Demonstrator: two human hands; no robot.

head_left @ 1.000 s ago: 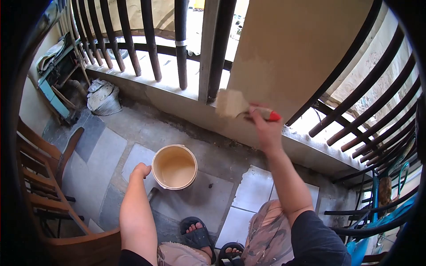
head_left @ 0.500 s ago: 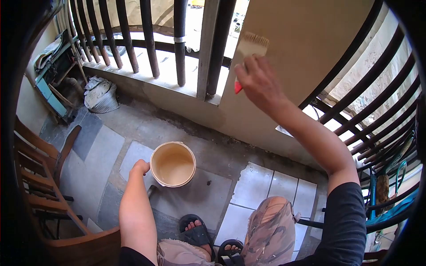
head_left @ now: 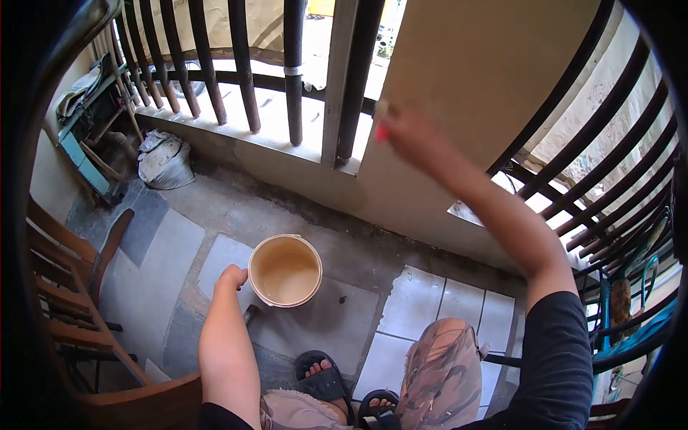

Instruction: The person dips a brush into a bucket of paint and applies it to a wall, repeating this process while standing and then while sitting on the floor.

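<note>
My left hand (head_left: 232, 276) is closed on the left side of a cream bucket (head_left: 285, 271), holding it above the floor. The bucket's mouth faces up and its inside looks pale beige. At the beige pillar (head_left: 487, 79), my right hand (head_left: 410, 132) is blurred by motion, its fingers wrapped round a paintbrush (head_left: 383, 132). Only the brush's red handle end shows clearly; its bristles are smeared or hidden near the pillar's left edge.
Dark metal bars (head_left: 244, 79) rise from a low wall on the left, with more bars at right. A white sack (head_left: 166, 160) sits by the wall. A wooden chair (head_left: 79, 287) stands at left. Patchy tiles (head_left: 412, 301) cover the floor.
My right hand has shifted slightly left, and the brush bristles no longer show clearly against the pillar. The bucket and my left hand appear slightly lower and further right as the view shifts.
</note>
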